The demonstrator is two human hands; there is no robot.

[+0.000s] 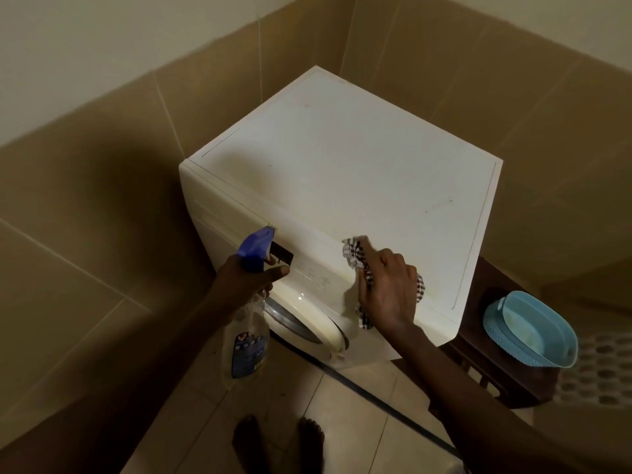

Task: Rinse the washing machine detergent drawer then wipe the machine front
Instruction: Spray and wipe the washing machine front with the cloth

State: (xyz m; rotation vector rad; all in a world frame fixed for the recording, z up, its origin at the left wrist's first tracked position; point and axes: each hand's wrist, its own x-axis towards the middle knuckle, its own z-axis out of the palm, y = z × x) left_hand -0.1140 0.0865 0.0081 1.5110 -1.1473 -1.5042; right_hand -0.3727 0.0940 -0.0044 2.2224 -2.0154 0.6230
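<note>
While the person stood barefoot in front of it, the white washing machine (342, 159) sat tucked into a corner of tan-tiled walls, seen from above. Their left hand (249, 275) was wrapped around the neck of a clear spray bottle (244, 340) with a blue trigger head, held right up by the left part of the control panel (314, 271). A small dark rectangle (282, 256) sat just beside the nozzle, and honestly I couldn't tell if that was a display or the drawer slot. The right hand (390, 292) was gripping a bunched-up checkered cloth (354, 253) and pressing it against the top front edge of the machine, right of the panel markings. The round door (307, 323) was below, between the two arms. Off to the right, a light blue plastic basin (533, 326) rested on a dark wooden stool (485, 364) just beside the machine. A dark cable (376, 395) ran across the floor tiles under the right arm.
</note>
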